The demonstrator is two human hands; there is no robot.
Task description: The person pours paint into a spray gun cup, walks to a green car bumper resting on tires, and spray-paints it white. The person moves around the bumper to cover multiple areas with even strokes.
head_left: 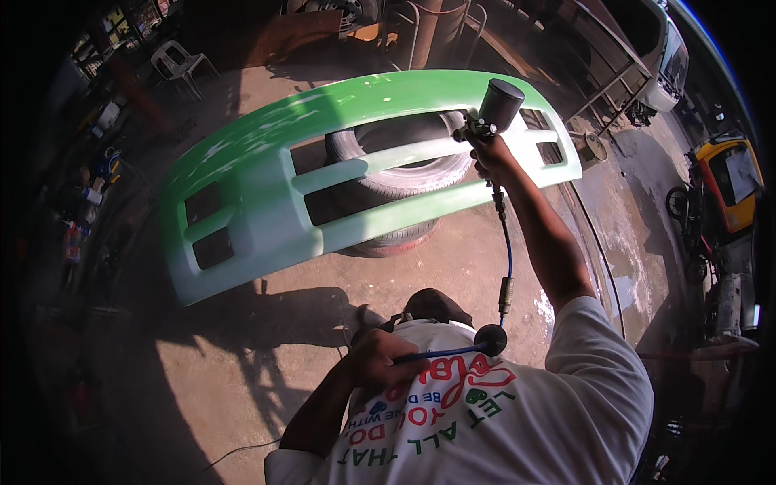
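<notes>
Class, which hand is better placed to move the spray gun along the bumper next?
Probably the right hand: it grips the spray gun and reaches out to the bumper. The left hand is back near the shirt, holding the hose.

Bumper (380, 162) lies over stacked tyres (404, 185); spray gun (497, 111) near its right end; chair (186, 65) behind, left.

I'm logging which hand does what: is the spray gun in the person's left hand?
No, the right hand grips the spray gun, while the left hand holds the blue hose.
</notes>
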